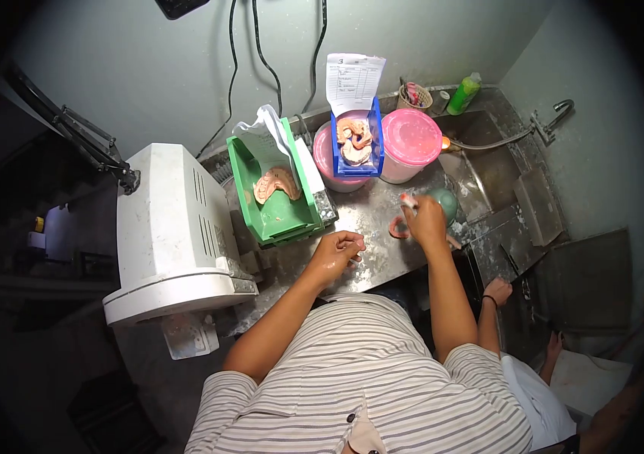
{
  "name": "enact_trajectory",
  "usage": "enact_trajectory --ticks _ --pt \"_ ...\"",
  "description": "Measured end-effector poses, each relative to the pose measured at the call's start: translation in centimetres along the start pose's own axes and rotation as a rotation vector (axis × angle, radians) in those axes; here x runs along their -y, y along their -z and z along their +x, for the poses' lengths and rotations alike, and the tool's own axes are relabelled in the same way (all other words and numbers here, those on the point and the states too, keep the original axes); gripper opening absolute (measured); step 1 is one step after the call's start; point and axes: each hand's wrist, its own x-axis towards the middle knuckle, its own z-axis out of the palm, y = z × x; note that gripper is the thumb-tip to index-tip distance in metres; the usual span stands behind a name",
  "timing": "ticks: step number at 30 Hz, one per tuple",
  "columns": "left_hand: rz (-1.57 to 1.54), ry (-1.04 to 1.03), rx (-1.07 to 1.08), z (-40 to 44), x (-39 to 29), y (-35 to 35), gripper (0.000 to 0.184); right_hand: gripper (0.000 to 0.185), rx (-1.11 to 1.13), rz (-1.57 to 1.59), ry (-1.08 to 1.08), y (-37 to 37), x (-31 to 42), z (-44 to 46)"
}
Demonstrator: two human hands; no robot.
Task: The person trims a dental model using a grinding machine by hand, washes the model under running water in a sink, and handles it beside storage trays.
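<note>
My left hand point(338, 256) is closed over the metal counter point(386, 261), its fingers curled round something small and pale that I cannot make out. Further right, my right hand point(425, 219) pinches a small white and red-orange piece point(409, 200) between thumb and fingers. Just left of that hand, a pinkish curved piece point(398, 227) rests on the counter. A green rounded bowl point(445, 203) is partly hidden behind the right hand. The green bin point(282, 219) holds a dental cast point(276, 185) and papers; more casts point(355, 142) lie in the blue bin point(371, 168).
Two pink-lidded tubs point(411, 138) stand by the blue bin. A white machine point(166, 219) is at the left. The sink point(488, 170), faucet point(556, 113), green bottle point(464, 93) and small basket point(415, 97) are at the back right. Another person's hand point(498, 290) is at the lower right.
</note>
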Motion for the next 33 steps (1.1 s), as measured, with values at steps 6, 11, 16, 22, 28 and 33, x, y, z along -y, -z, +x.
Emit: enact_trajectory --ticks 6,11,16,22,28,33 --pt "0.092 0.004 0.042 0.8 -0.6 -1.1 0.029 0.017 -0.223 0.177 0.468 4.0 10.9 8.2" --pt "0.159 -0.058 0.034 0.3 -0.4 -1.1 0.03 0.016 -0.01 -0.426 0.539 0.6 14.5 14.7" --pt "0.141 -0.044 -0.006 -0.2 -0.2 -0.3 0.029 0.015 0.015 -0.419 0.466 1.0 15.0 15.3" --pt "0.079 -0.045 0.025 0.9 -0.3 -0.9 0.027 0.015 0.072 -0.439 0.469 0.9 14.9 15.6" --pt "0.102 -0.066 0.017 0.3 -0.3 -0.3 0.027 0.014 -0.085 -0.236 0.523 2.2 13.2 15.6" --pt "0.041 -0.059 0.001 0.7 -0.7 -0.1 0.029 0.018 -0.042 -0.079 0.459 4.5 12.6 13.8"
